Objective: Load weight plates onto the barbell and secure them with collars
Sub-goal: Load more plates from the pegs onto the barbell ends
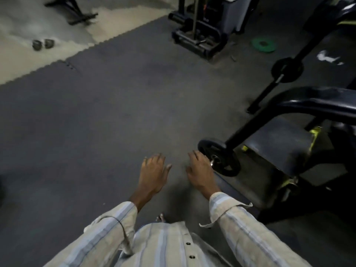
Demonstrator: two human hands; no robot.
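Note:
A black barbell [248, 128] runs diagonally from lower middle up to the right. A black weight plate [221, 162] sits on its near end, with the shiny sleeve tip showing at its hub. A second black plate [288, 69] sits on the far end. My right hand [200, 170] hovers just left of the near plate, fingers spread, holding nothing. My left hand [153, 173] hangs beside it over the floor, open and empty too. A green plate [263, 44] lies flat on the floor at the far right. I see no collar clearly.
A black padded bench [316, 101] with yellow-green frame parts stands at the right. A black machine base [200, 39] stands at the top middle. Two small dumbbell heads [43, 44] lie on the pale floor at the upper left. Dark rubber mat [96, 122] covers the middle.

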